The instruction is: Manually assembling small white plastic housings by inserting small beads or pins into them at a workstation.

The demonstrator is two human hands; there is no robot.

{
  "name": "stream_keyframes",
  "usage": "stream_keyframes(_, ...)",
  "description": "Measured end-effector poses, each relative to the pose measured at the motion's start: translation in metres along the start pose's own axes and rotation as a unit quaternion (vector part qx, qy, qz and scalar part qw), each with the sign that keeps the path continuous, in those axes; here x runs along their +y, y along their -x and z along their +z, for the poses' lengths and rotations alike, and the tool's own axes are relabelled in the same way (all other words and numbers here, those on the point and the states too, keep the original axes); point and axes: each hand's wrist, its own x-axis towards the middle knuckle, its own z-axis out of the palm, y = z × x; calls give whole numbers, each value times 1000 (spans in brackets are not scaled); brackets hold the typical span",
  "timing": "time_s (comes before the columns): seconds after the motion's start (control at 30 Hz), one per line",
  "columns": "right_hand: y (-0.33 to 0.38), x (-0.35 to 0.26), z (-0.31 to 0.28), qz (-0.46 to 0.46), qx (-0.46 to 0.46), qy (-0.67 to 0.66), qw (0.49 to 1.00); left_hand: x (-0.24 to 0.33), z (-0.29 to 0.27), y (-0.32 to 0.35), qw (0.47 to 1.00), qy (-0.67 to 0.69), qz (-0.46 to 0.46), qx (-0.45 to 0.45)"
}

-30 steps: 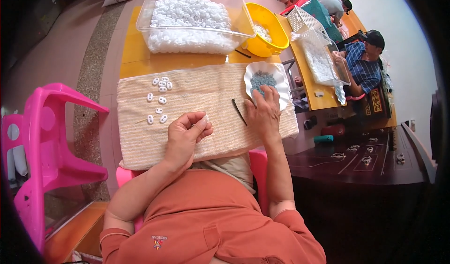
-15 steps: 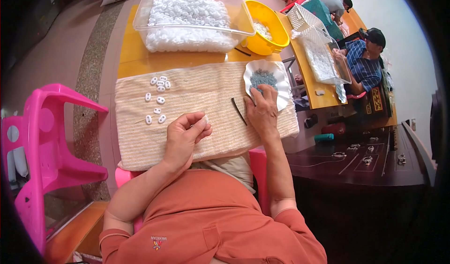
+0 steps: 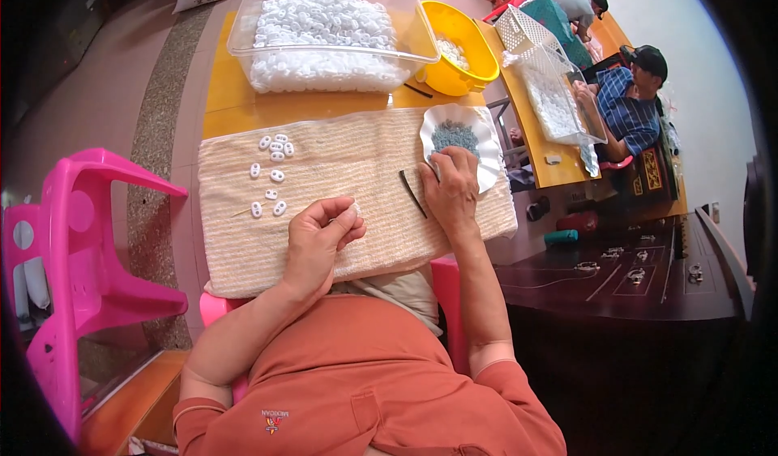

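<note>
- Left hand [image 3: 321, 237] pinches a small white piece [image 3: 355, 206]; slackening could drop it.
- Right hand [image 3: 451, 187] is half-curled, hold unclear; bumping the dish [image 3: 489, 153] at its twelve o'clock could spill blue-grey bits [image 3: 455, 136].

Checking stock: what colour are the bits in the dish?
The bits are greyish blue, head view.

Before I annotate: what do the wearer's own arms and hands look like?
Left hand and right hand: bare, no gloves; no watch or band visible at either wrist. Left sleeve and right sleeve: short, rust-orange fabric. No cables visible.
</note>
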Motion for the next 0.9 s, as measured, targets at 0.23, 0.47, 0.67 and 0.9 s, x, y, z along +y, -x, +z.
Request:
stream_keyframes(0.23,0,1,6,8,25,-16,1000,0,1,0,1000,-9,-4,6)
stream_keyframes(0.47,2,0,8,-9,37,-10,999,0,2,1,1000,0,-5,15)
stream_keyframes(0.67,3,0,8,-8,53,-20,998,1,2,1,1000,-1,-8,17)
stream_keyframes(0.9,7,4,10,29,72,-64,995,-1,1,0,1000,0,-10,11)
